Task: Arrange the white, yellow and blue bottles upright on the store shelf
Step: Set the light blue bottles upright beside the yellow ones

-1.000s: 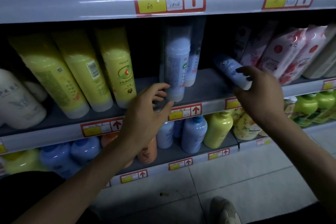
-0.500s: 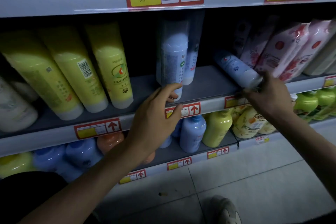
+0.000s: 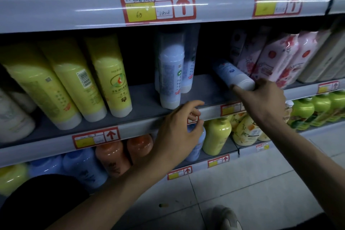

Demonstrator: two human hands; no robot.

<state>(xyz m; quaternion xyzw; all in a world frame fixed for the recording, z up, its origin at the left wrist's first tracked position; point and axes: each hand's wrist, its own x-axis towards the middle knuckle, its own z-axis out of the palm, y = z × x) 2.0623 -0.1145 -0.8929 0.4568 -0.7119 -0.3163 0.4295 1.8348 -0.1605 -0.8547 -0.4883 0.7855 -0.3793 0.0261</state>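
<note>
Three yellow bottles (image 3: 112,76) stand cap-down on the middle shelf (image 3: 140,126), leaning left. White bottles (image 3: 13,117) sit at the far left. An upright blue bottle (image 3: 170,76) stands mid-shelf with another close behind it. My left hand (image 3: 179,127) hovers in front of the shelf edge just below that bottle, fingers loosely curled, holding nothing. Further right a tilted blue bottle (image 3: 231,73) lies leaning against the pink packs. My right hand (image 3: 261,101) grips its white cap end, thumb under the cap.
Pink flowered refill packs (image 3: 270,61) fill the shelf's right side. The lower shelf holds blue (image 3: 82,170), orange (image 3: 112,158), yellow (image 3: 216,134) and green bottles (image 3: 302,112). A shelf rail with a price tag (image 3: 156,5) runs overhead. My shoe (image 3: 224,216) is on the tiled floor.
My left hand has slipped down from the upright blue bottle's base to the shelf edge. My right hand moved from on top of the tilted blue bottle to its cap end.
</note>
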